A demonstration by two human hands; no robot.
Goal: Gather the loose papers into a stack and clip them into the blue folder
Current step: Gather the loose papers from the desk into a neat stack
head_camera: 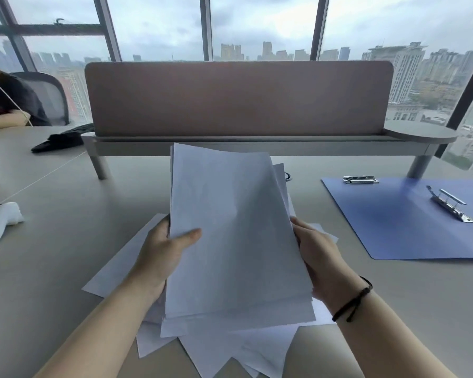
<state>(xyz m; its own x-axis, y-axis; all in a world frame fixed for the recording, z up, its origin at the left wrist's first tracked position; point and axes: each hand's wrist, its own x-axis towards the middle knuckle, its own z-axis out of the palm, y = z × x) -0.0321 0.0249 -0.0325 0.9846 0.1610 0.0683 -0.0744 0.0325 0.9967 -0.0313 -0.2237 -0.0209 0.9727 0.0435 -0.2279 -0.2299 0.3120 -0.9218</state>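
As both forearms reach forward over the grey desk (66, 241), a person lifts a sheaf of white papers (230, 227), tilted up toward the camera. The left hand (161, 249) clasps the sheaf's left edge, thumb pressed flat on the top sheet and fingers curled behind. The right hand (320, 255), a black cord bracelet (352, 301) at its wrist, closes on the right edge. More loose sheets (230, 347) lie fanned on the desk beneath. The blue folder (393, 227) lies open well to the right, its metal clips (451, 205) exposed.
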